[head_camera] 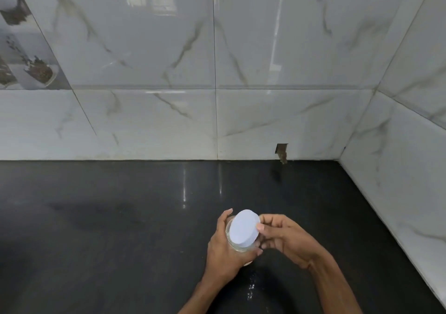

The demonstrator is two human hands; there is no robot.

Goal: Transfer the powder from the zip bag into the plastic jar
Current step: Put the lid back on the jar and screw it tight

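Far left, a patterned decor tile (24, 48) cut off by the frame edge, its print too blurred to read. Next the glossy marble-look wall (144, 60), and below it the black counter (96, 217).

Moving in: my left hand (226, 248) is wrapped round the plastic jar (237, 247), fingers curled round its far side and thumb across the near side, a firm hold. The jar sits low centre over the counter, tipped toward the camera. I can't tell whether its base rests on the counter or is lifted off it.

On top is the white lid (244, 227), face toward me. My right hand (284, 239) pinches the lid's right rim, thumb on the near edge, fingers curled round behind.

Step, as I judge it: lid work, either twisting it off before pouring or closing up after. I can't say which. If opening, the next move calls for the left hand to brace the jar while the right turns the lid, then sets it down and fetches the zip bag.

Hard to make out: no zip bag in view anywhere. The lid and left hand cover most of the jar, so the powder level is unreadable. Pale glints (251, 287) on the counter below the jar could be spilled specks or reflection. Right of centre, a small notch (282, 153) in the wall base.
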